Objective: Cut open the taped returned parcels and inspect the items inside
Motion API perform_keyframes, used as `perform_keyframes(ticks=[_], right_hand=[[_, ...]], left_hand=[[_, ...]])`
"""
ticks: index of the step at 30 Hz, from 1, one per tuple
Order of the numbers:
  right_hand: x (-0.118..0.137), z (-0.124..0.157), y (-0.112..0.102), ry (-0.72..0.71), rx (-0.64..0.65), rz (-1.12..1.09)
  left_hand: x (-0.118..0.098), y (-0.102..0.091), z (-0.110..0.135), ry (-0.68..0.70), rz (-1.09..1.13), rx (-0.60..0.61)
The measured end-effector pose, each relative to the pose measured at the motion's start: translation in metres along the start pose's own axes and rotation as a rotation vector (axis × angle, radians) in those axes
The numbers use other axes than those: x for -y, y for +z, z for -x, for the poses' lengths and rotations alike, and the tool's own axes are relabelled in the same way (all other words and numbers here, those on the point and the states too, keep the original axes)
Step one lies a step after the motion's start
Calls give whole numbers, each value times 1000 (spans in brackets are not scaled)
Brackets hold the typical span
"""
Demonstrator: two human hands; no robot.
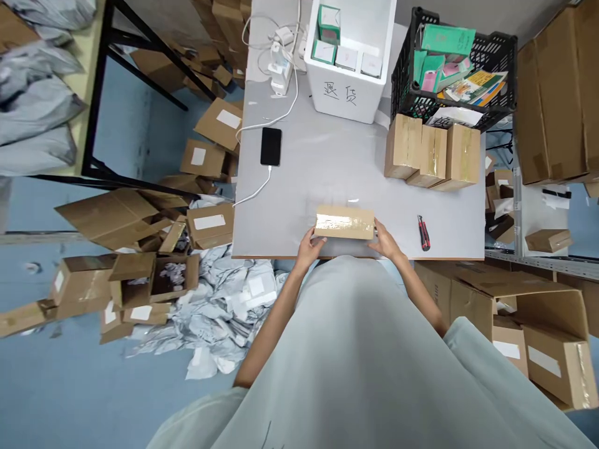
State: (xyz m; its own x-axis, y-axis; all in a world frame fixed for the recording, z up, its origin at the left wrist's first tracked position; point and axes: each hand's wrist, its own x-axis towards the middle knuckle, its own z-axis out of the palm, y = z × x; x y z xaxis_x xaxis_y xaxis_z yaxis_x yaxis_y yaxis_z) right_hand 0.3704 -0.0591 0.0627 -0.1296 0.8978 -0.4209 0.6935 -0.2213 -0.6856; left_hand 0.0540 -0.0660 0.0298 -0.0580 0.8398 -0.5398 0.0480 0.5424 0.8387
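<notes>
Since the taped cardboard box (345, 223) is clasped endwise btwn. L hand (309, 248) and R hand (385, 241), neither nearer, its long axis is set L–R, approx. parallel to the table's (327, 156) near edge, just inside mid-edge.

Fingers (322, 242) holding taped box (344, 222), gray table (322, 162)
</notes>
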Motion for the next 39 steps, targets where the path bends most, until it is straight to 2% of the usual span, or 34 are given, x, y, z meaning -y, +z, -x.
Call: perform_keyframes(ticks=[3,6,11,14,17,22,25,29,31,33,39], right_hand=[[-10,-4,10,12,42,-149],[-14,-1,12,-4,23,-254],[-15,6,-13,2,-104,-161],[-17,2,-23,73,-159,-50],[-22,-9,-20,134,-149,-22],[-42,-15,-7,165,-141,-223],[-54,-3,-4,240,-155,-365],[-57,18,1,223,-8,-437],[-50,26,4,198,1,-414],[-39,30,4,204,-73,-316],[2,21,-13,111,-308,-55]], left_hand=[[1,10,0,-6,-46,-40],[3,19,3,32,-102,-102],[5,26,9,117,-138,-200],[4,33,3,83,-94,-163],[2,43,-10,13,-89,-125],[2,47,-25,-34,-101,-54],[8,39,-20,-120,-120,-30],[18,34,-3,-194,-118,80],[19,33,5,-154,-113,124],[16,31,9,-80,-129,118],[-16,8,1,203,-281,-78]])
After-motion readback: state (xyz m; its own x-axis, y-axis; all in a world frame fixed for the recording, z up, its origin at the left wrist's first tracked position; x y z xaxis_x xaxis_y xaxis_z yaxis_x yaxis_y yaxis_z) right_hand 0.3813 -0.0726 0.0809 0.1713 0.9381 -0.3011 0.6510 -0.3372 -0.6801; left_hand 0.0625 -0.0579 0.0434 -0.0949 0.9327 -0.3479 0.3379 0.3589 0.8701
